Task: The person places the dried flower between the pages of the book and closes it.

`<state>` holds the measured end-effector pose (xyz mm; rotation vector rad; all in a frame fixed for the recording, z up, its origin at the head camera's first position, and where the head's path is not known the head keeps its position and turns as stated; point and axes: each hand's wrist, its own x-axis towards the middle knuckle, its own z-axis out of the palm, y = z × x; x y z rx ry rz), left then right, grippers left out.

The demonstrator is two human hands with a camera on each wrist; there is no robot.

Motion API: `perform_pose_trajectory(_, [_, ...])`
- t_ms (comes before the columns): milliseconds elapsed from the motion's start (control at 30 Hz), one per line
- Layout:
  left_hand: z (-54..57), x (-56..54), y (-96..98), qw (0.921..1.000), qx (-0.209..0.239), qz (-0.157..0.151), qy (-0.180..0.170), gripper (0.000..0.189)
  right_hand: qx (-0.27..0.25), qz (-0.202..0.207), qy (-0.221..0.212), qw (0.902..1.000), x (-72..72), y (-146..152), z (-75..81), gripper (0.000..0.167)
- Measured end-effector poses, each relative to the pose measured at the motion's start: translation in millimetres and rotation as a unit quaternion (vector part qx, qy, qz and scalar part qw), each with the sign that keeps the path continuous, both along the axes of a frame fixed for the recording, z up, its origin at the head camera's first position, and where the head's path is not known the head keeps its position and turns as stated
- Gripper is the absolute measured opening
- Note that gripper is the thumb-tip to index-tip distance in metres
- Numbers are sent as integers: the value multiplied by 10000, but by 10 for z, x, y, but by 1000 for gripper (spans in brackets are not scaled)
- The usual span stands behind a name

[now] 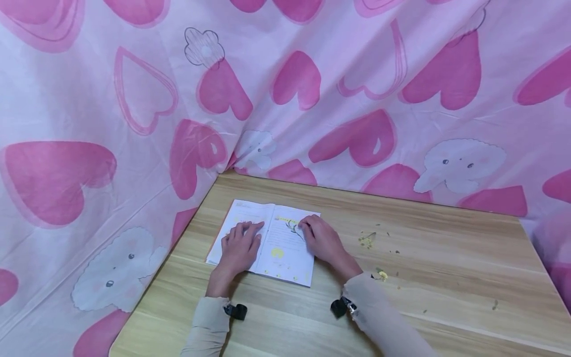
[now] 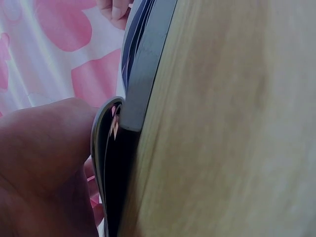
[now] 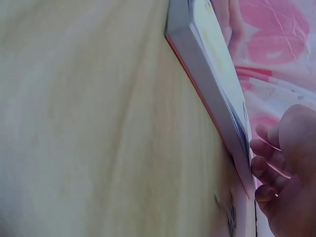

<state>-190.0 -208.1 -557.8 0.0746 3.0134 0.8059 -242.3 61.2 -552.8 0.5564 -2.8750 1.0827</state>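
An open book with printed pages and yellow pictures lies on the wooden table. My left hand rests on its left page, fingers spread and pointing toward the spine. A thin dried plant sprig with dark leaves lies on the upper right page. Bent over the right edge, my right hand has its fingertips right at the sprig. From the right wrist view, the curled fingers meet the page edge; I cannot tell whether they pinch the sprig. The left wrist view shows the left hand beside the raised cover edge.
Small yellow flower bits and leaf scraps are scattered on the table right of the book. Another yellow flower piece lies near the right sleeve. A pink heart-patterned cloth hangs behind and along the left side.
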Motion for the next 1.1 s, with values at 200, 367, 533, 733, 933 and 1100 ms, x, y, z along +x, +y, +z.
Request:
perform_pose_trajectory(200, [23, 6, 11, 10000, -2, 13, -91, 47, 42, -114, -73, 9999, -68, 196, -9, 23])
perform_pose_trajectory(367, [54, 22, 28, 10000, -10, 28, -22, 46, 259, -37, -152, 9995, -100, 336, 2, 40])
perform_pose_trajectory(533, [32, 20, 39, 9999, 69, 42, 73, 46, 460, 18, -349, 9983, -123, 423, 3, 55])
perform_pose_trajectory(733, [29, 26, 116, 9993, -231, 208, 215, 45, 516, 108, -420, 9977, -132, 463, -32, 59])
perform_pose_trajectory(933, [127, 83, 314, 9901, -789, 194, 1140, 37, 392, 138, -451, 9981, -125, 479, -63, 58])
perform_pose_trajectory(1100, [173, 167, 510, 9796, -899, -367, 1761, 31, 339, 158, -430, 9984, -133, 502, -77, 58])
